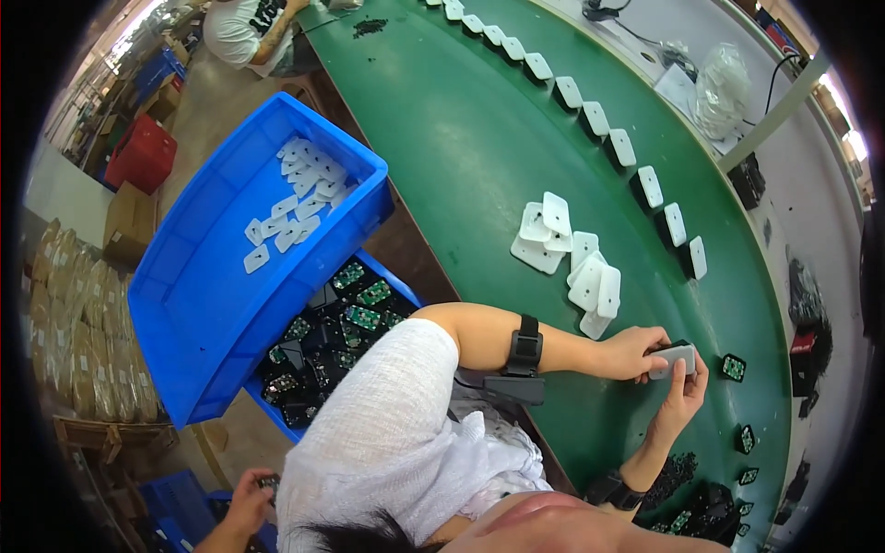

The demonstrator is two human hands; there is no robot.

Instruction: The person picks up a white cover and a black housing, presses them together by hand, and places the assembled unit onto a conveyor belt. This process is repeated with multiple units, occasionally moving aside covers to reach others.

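Above the green table, my two hands meet at a small plastic case with a white lid and a dark part at its upper side. My left hand pinches the case from the left. From below and to the right, my right hand grips it, with a finger or thumb on the white face. A loose pile of white lids lies just beyond my hands. One green circuit board in a black shell rests to the right of them.
A row of assembled white-and-black cases curves along the table. Small black parts lie near me. To the left, a blue bin holds white lids, above another with circuit boards. Another person's hand shows lower left; someone sits farther off.
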